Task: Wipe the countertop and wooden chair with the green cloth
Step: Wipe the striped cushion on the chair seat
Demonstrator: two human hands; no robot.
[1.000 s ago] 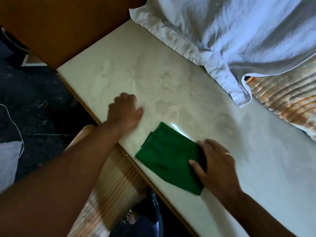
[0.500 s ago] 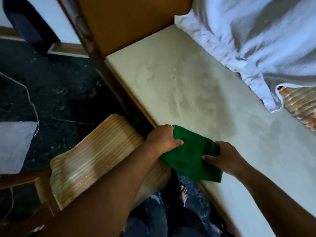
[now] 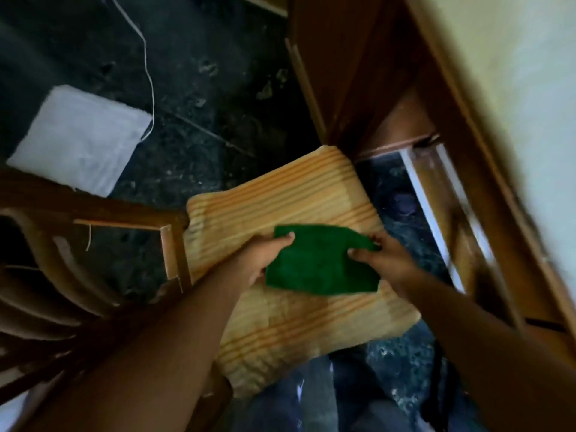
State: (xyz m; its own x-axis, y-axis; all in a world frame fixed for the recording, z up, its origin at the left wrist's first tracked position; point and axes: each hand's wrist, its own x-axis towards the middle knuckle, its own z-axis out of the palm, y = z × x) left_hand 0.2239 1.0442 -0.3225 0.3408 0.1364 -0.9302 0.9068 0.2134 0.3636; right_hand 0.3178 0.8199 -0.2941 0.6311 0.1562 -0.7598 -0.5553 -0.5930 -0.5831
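Note:
The folded green cloth (image 3: 318, 260) is held over the wooden chair's slatted pale seat (image 3: 280, 198). My left hand (image 3: 265, 260) grips the cloth's left edge, thumb on top. Gripping the cloth's right edge is my right hand (image 3: 380, 260). The chair's dark backrest (image 3: 46, 275) curves at the left. The cream countertop (image 3: 514, 73) runs along the upper right, above its brown wooden edge (image 3: 467, 151). Whether the cloth touches the seat I cannot tell.
A dark speckled floor (image 3: 202, 104) lies beyond the chair. On it lie a white folded sheet (image 3: 81, 135) and a thin white cord (image 3: 149, 73). A brown cabinet side (image 3: 336, 73) stands close behind the seat. My legs show below the seat.
The cloth has left the countertop and now sits over the chair seat, both hands holding it. The view has swung left and down, off the counter.

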